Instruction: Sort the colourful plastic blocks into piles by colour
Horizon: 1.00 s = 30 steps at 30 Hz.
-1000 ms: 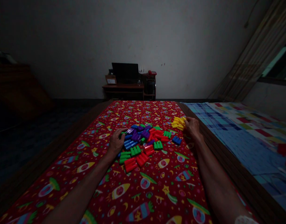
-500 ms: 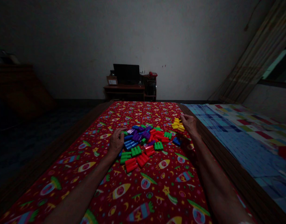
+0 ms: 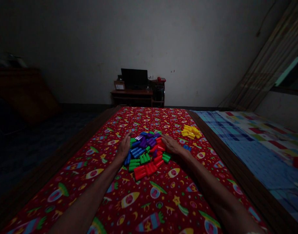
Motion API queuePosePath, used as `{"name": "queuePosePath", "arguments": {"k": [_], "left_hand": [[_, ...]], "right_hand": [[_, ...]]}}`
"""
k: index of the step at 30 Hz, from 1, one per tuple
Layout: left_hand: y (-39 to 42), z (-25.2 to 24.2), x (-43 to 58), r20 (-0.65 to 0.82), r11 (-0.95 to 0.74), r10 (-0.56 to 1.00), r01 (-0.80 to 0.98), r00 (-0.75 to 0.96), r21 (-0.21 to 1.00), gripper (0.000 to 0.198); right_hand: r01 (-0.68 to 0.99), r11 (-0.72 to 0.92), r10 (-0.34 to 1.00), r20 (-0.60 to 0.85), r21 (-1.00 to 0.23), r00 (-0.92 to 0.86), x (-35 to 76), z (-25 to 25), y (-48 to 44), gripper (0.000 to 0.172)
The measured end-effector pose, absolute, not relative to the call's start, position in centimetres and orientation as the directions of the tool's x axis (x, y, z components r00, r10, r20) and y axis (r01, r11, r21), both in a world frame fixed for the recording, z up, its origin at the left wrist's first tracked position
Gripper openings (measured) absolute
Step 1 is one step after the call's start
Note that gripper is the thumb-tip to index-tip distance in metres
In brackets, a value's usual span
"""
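Note:
A pile of ridged plastic toy blocks in red, green, blue and purple lies on the cloth between my hands. My left hand (image 3: pixel 124 148) rests at the pile's left edge, fingers stretched forward beside a blue block (image 3: pixel 137 152). Flat against the right side of the pile lies my right hand (image 3: pixel 172 145), its fingers extended and touching red blocks (image 3: pixel 157 148); they partly hide what is beneath them. Purple blocks (image 3: pixel 143 142) sit in the middle, and a green block (image 3: pixel 145 158) lies nearer me. Neither hand grips a block.
A separate heap of yellow blocks (image 3: pixel 191 132) lies to the right, with a lone blue block (image 3: pixel 187 148) below it. Red rocket-patterned cloth (image 3: pixel 149 201) covers the surface. A bed with a blue checked sheet (image 3: pixel 227 146) is at right; a desk with a monitor (image 3: pixel 134 78) stands behind.
My right hand has left the yellow blocks and moved left to the mixed pile, its fingers now spread flat. The yellow heap looks larger. My left hand remains at the pile's left edge.

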<state>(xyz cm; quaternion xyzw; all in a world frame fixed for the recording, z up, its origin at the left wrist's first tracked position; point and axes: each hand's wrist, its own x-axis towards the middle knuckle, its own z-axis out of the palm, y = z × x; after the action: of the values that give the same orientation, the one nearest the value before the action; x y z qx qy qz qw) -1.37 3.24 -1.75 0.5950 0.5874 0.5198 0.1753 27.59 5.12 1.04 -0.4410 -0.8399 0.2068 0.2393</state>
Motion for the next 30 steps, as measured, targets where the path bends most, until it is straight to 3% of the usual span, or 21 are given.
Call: {"name": "queuePosePath", "arguments": {"k": [5, 9, 12, 15, 19, 24, 28, 30], "left_hand": [[3.5, -2.1, -1.6, 0.381, -0.266, 0.902, 0.433, -0.203, 0.861, 0.050], [3.5, -2.2, -1.8, 0.379, -0.258, 0.899, 0.432, -0.219, 0.864, 0.049], [3.6, -2.2, -1.7, 0.385, -0.257, 0.894, 0.441, -0.230, 0.860, 0.048], [3.8, -2.1, -1.4, 0.384, -0.259, 0.895, 0.436, -0.227, 0.862, 0.048], [3.8, -1.9, -1.2, 0.368, -0.234, 0.897, 0.442, -0.246, 0.866, 0.048], [3.5, -1.4, -1.6, 0.362, -0.233, 0.904, 0.446, -0.228, 0.864, 0.048], [3.2, -1.1, -1.7, 0.363, -0.245, 0.905, 0.425, -0.223, 0.871, 0.048], [3.1, -1.0, -1.7, 0.356, -0.236, 0.907, 0.428, -0.227, 0.873, 0.049]], "right_hand": [[0.483, 0.603, 0.763, 0.284, -0.634, -0.580, 26.2, 3.6, 3.6, 0.050], [0.653, 0.535, 0.844, 0.379, -0.536, -0.380, 30.1, 3.8, 2.8, 0.052], [0.770, 0.487, 0.854, 0.410, -0.412, -0.321, 33.6, 1.8, 1.6, 0.049], [0.816, 0.436, 0.865, 0.427, -0.379, -0.264, 34.8, -0.7, 0.5, 0.048], [0.722, 0.475, 0.870, 0.391, -0.503, -0.300, 31.8, -2.3, -1.3, 0.049], [0.494, 0.525, 0.842, 0.335, -0.693, -0.423, 26.5, 0.5, -3.1, 0.054], [0.449, 0.525, 0.851, 0.433, -0.723, -0.297, 25.6, 3.8, 0.7, 0.059], [0.485, 0.473, 0.881, 0.388, -0.735, -0.270, 25.3, 4.4, 4.1, 0.062]]}}
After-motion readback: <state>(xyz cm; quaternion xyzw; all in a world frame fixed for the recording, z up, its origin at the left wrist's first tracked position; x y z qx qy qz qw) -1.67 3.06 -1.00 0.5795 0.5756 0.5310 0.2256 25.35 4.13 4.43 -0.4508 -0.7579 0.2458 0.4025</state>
